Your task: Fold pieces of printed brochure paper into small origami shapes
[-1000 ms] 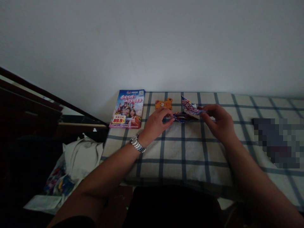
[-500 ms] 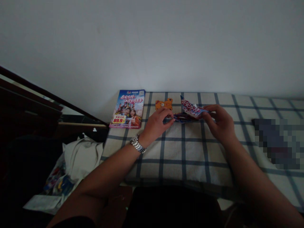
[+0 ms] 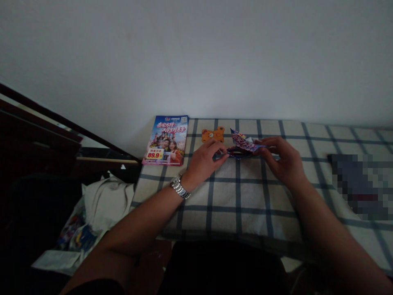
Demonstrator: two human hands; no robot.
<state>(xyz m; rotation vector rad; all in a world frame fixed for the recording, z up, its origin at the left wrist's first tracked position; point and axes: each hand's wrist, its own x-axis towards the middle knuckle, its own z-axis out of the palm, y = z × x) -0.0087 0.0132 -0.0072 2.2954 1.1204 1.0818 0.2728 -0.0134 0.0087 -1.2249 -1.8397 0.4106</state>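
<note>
Between my hands is a folded paper flyer (image 3: 245,143), printed in blue, pink and white, with a raised flap pointing up and a gap under it. My left hand (image 3: 209,157) pinches its left end between thumb and fingertips; a silver watch (image 3: 180,187) is on that wrist. The right end is gripped by my right hand (image 3: 281,157), thumb below and fingers above. Just behind my left hand lies an orange bear-shaped piece (image 3: 213,135), flat on the cloth. Farther left rests a stack of similar flyers (image 3: 167,141), face up.
A blue-and-white checked cloth (image 3: 224,196) covers the surface, which meets a pale wall (image 3: 196,57) at the back. A dark, pixelated object (image 3: 357,184) lies at the right. Beyond the left edge, lower down, sits a white bag (image 3: 106,200) beside a dark wooden frame (image 3: 37,135).
The flyer's raised flap has tipped lower and the paper has opened out into a rounder gap. Both hands keep their grip and have barely shifted.
</note>
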